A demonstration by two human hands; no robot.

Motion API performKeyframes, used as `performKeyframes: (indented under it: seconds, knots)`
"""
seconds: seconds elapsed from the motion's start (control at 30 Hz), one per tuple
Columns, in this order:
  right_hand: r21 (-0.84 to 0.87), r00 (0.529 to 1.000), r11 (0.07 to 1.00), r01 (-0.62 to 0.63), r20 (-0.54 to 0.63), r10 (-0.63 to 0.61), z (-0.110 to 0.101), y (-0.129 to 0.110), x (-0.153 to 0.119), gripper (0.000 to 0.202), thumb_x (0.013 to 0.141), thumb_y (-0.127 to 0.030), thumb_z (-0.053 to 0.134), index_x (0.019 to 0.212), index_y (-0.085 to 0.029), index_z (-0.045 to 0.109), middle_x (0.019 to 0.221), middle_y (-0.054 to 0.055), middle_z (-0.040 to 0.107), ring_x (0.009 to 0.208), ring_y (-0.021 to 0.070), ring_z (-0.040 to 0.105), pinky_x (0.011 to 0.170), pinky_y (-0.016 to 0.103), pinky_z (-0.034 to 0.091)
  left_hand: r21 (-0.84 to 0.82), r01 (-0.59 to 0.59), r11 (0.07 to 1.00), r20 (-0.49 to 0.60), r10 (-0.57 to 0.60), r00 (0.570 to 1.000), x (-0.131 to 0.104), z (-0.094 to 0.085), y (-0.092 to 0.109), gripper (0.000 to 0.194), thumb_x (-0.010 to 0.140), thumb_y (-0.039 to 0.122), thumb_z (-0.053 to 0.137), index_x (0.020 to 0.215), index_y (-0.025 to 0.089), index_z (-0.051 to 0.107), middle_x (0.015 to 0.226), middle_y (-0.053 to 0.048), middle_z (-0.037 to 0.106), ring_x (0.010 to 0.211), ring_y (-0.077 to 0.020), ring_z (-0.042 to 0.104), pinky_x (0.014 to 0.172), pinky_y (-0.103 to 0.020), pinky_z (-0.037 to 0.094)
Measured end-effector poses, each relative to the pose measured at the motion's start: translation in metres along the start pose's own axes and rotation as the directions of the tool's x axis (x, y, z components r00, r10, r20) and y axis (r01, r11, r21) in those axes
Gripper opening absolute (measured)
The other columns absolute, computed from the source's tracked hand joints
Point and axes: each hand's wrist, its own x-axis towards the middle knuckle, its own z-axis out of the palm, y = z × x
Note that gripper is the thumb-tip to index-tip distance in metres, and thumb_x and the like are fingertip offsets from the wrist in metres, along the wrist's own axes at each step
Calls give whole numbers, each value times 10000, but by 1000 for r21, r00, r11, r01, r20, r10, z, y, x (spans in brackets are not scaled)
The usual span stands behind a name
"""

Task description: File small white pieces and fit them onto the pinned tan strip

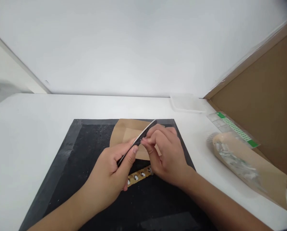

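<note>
My left hand [110,171] is closed round a nail file [148,129], a flat black stick with a pale edge that slants up to the right. Close against its black face, the thumb and fingertips of my right hand [168,152] are pinched together. Whatever lies between those fingertips is too small and covered to name. Below both hands a gold strip [140,176] with a row of holes and white bits in them lies on a black mat [90,160]. Behind the file rests a piece of brown paper [120,133], partly hidden by my hands.
A clear shallow plastic tray [188,106] stands at the back right. Near the cardboard panel [266,77] lie a clear packet with a green-and-white label [237,129] and a brown paper pouch [272,178] with small pieces behind its clear window. A white wall [124,48] rises behind.
</note>
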Motion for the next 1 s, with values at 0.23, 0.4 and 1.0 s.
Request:
performKeyframes:
  seconds: [0.23, 0.4, 1.0]
  knots:
    - [1, 1000, 1000, -17, -2, 17, 2, 1, -1, 255, 1040, -155, 574, 856, -242, 419, 843, -5, 620, 782, 175, 603, 748, 390, 337, 5, 5, 1000, -4, -5, 1000, 1, 0, 0, 404, 1081, 533, 476, 1081, 201, 707, 652, 70, 496, 374, -72, 558, 380, -163, 462]
    - [-13, 1000, 999, -31, -2, 31, 2, 1, 0, 249, 1042, -152, 571, 845, -233, 443, 839, -3, 618, 791, 172, 604, 749, 387, 340, -66, 40, 997, 13, -39, 999, 3, 0, -4, 432, 1071, 571, 485, 1160, 200, 688, 630, 85, 413, 379, -80, 534, 367, -168, 471]
    - [388, 974, 903, -186, -48, 221, -5, 4, -11, 83, 963, -174, 764, 967, -245, 722, 919, -12, 734, 832, 127, 686, 722, 275, 531, 270, -271, 924, -136, 315, 939, 3, -1, 2, 380, 1107, 349, 474, 1354, 187, 713, 576, 62, 597, 399, -86, 584, 379, -165, 411]
